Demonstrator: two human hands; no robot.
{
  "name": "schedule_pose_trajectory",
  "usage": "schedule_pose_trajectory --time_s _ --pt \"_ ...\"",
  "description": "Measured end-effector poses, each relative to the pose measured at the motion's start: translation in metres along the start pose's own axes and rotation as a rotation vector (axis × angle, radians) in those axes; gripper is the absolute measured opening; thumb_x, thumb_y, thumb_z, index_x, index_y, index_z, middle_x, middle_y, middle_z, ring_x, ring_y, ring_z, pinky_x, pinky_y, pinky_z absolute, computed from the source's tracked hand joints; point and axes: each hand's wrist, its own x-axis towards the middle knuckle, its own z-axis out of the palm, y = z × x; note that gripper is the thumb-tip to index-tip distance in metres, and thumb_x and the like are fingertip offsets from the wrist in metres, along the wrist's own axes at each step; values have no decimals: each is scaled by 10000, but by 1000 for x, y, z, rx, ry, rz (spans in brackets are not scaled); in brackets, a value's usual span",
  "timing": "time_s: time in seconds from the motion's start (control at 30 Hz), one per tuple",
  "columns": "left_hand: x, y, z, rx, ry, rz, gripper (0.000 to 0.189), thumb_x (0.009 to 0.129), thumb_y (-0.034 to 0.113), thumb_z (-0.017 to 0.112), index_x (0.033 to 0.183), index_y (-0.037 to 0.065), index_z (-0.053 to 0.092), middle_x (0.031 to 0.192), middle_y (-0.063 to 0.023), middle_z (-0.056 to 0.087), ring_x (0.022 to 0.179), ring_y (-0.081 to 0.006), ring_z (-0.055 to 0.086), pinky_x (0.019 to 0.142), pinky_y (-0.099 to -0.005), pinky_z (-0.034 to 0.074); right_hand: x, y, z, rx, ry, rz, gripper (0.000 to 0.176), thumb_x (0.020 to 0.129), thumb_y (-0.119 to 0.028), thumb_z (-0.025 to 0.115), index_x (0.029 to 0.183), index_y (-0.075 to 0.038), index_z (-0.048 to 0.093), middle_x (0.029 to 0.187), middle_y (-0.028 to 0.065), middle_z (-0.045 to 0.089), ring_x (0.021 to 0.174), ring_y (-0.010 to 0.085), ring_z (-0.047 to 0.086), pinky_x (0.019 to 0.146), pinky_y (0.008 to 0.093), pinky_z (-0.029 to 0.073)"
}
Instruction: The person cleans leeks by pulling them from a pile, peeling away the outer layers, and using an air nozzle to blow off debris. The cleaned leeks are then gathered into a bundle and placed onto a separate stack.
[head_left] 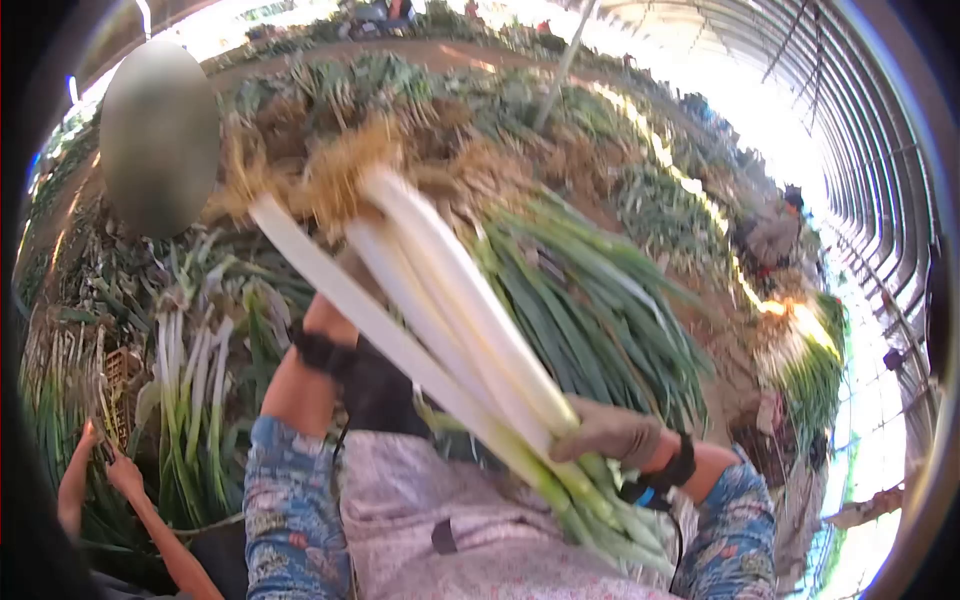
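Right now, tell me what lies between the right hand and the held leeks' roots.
In the head view, pale stalks span the stretch from right hand to roots.

The head camera's wide view looks forward and down from close above the hands.

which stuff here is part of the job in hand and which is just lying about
In the job:
- long white-stalked vegetables, held by the gloved right hand
- probably the green-leaved heap just beyond them

Just around, it seems:
- brown crate at left, near another person's hands
- slanting pole at the back
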Motion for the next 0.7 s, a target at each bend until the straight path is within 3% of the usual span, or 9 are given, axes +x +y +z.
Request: schedule_pose_trajectory --time_s 0.07,0.13,0.2,0.33,0.37,0.43,0.5,0.6,0.7 --pt "51 26 39 -300 -60 9 323 1040 172 482 1339 55 523 1312 -70 580 1173 -209 564 1014 -321 476 -20 -13 -1 40 28 -25 730 778 -327 808 1351 38 542 1198 95 654 1038 142 610 921 285 497" --pt "84 18 49 98 15 -32 277 1026 167 507 1274 65 578 1244 -44 619 1088 -185 601 950 -306 504 -41 -17 -7 113 71 -112 698 768 -324 802 1318 38 568 1145 92 683 973 141 639 865 291 523" --pt "98 -18 73 511 -94 -369 361 938 175 614 1279 61 595 1243 -89 628 1125 -218 596 978 -335 484 -67 -29 -16 85 128 -223 598 796 -315 758 1257 33 605 1075 82 697 926 138 644 828 286 521" --pt "-22 -118 172 1056 -813 -488 758 713 336 789 1365 44 536 1326 -224 581 1239 -376 544 1050 -429 437 -119 -29 -40 -9 462 -452 491 825 -313 716 1180 18 647 979 71 695 860 121 629 790 281 517" --pt "-51 -137 181 1338 -803 -410 759 687 318 783 1357 56 542 1278 -249 576 1206 -406 539 1013 -468 458 -135 -30 -47 -18 522 -478 469 830 -317 710 1156 15 660 973 71 691 859 115 623 779 278 517" --pt "-62 -167 200 1549 -664 -357 436 751 157 666 1175 91 597 1075 -192 628 1042 -406 608 845 -504 504 -169 -17 -75 -199 698 -518 422 842 -334 697 1081 14 685 988 95 703 826 143 645 753 286 521" --pt "-78 -210 175 1520 -526 -278 336 775 67 592 1105 121 629 897 -145 641 827 -379 658 693 -496 523 -210 -10 -91 -413 840 -679 447 828 -370 711 1026 30 699 989 147 713 780 201 680 720 304 555" --pt "-49 -221 138 1583 -504 -80 286 821 82 605 1100 92 670 1027 -153 706 934 -374 684 797 -471 549 -287 4 -84 -200 1127 -595 527 799 -383 753 1080 56 678 965 175 711 746 251 699 694 324 588" --pt "52 -179 99 1390 -153 -143 258 912 76 605 1163 44 658 1098 -176 681 1037 -356 648 906 -417 502 -358 26 -76 -119 1299 -774 595 773 -358 791 1145 82 643 933 170 705 750 249 708 668 331 609"
